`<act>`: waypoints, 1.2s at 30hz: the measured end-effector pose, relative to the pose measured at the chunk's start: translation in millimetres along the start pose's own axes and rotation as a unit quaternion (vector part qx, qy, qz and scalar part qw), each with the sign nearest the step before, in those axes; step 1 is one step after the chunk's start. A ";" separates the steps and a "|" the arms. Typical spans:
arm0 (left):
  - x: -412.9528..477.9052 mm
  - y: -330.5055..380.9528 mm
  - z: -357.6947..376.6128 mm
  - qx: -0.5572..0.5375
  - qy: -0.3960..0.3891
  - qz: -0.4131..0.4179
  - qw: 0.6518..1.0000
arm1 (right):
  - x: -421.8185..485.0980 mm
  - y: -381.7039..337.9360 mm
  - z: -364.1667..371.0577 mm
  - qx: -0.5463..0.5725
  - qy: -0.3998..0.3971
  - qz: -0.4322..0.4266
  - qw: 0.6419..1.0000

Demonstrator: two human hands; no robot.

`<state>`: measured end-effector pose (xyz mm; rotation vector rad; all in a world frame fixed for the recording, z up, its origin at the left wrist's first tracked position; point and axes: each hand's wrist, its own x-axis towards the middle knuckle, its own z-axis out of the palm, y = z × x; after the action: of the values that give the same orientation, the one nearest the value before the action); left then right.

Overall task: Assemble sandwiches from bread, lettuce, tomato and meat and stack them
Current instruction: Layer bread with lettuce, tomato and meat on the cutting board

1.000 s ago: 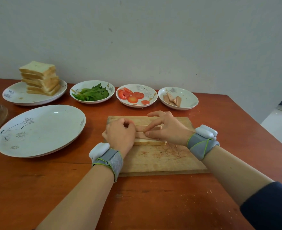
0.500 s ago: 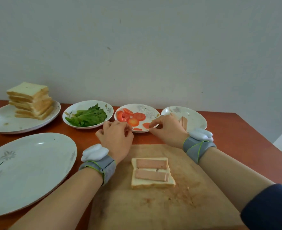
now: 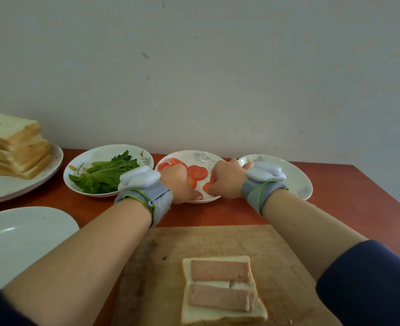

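A bread slice (image 3: 220, 314) with two pink meat strips (image 3: 220, 270) on top lies on the wooden cutting board (image 3: 166, 267) close to me. Beyond the board stands a white plate (image 3: 194, 154) with red tomato slices (image 3: 197, 172). Both my hands are over that plate, knuckles up and fingers curled down. My right hand (image 3: 227, 180) has its fingertips closed on the edge of a tomato slice (image 3: 206, 186) at the plate's front. My left hand (image 3: 177, 182) covers the plate's left half; its fingertips are hidden, so its hold is unclear.
A bowl (image 3: 76, 165) of lettuce (image 3: 104, 175) stands left of the tomato plate. A stack of bread (image 3: 13, 147) sits on a plate (image 3: 53, 165) at far left. The meat plate (image 3: 295, 177) is behind my right wrist. A large white plate (image 3: 25, 236) lies left of the board.
Both hands have left the meat on the bread and reached forward onto the tomato plate. My view has moved closer and lower over the board.
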<state>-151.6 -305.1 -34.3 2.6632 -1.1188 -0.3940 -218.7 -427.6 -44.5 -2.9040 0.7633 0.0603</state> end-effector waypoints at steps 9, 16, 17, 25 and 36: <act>13.8 3.7 4.7 -0.007 -0.021 -0.020 1.000 | -0.2 8.7 11.8 0.072 0.090 0.012 0.993; 21.5 2.2 5.6 -0.045 -0.041 -0.026 0.998 | -14.2 16.1 10.3 0.105 0.158 0.014 0.982; 21.9 2.6 5.5 -0.046 -0.044 -0.025 0.998 | -16.0 15.9 10.4 0.107 0.160 0.012 0.981; 12.0 6.2 3.7 -0.027 -0.039 0.062 0.997 | -23.2 13.6 7.7 0.137 0.179 0.009 0.974; 14.7 4.6 0.2 0.069 -0.056 0.111 0.990 | -31.3 21.6 6.4 0.167 0.201 0.018 0.965</act>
<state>-144.8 -318.8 -35.4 2.6185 -1.5104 -0.4424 -256.6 -430.0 -51.2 -2.6026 0.7907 -0.6116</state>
